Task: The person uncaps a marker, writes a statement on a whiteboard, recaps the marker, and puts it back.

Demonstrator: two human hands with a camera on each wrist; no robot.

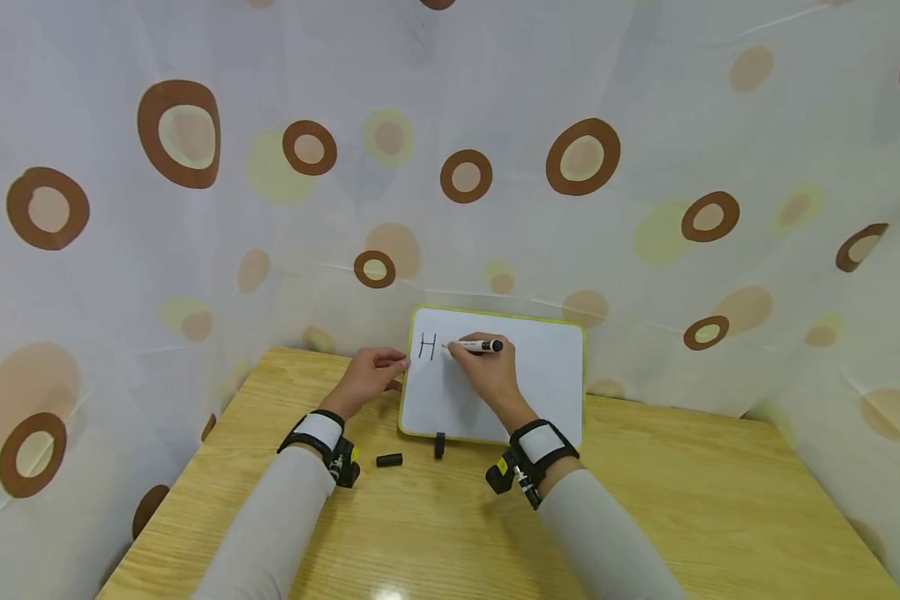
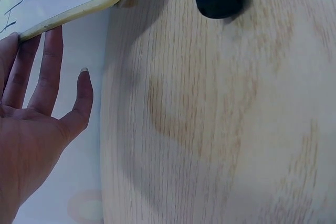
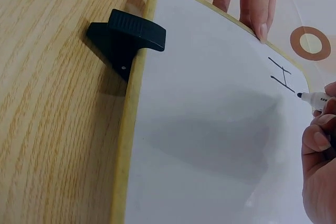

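Observation:
A small whiteboard with a yellow frame leans back near the patterned backdrop. The letter H is drawn in dark lines at its upper left. My left hand pinches the board's left edge; in the right wrist view its thumb lies at the front and other fingers pass behind. With my right hand I grip a white marker, its black end pointing right. The marker's dark tip is just beside the H; whether it touches the surface I cannot tell.
A black marker cap lies on the wooden table, between my left wrist and the board. A black clip-like stand hooks over the board's lower edge. Behind the table hangs a white curtain with brown rings.

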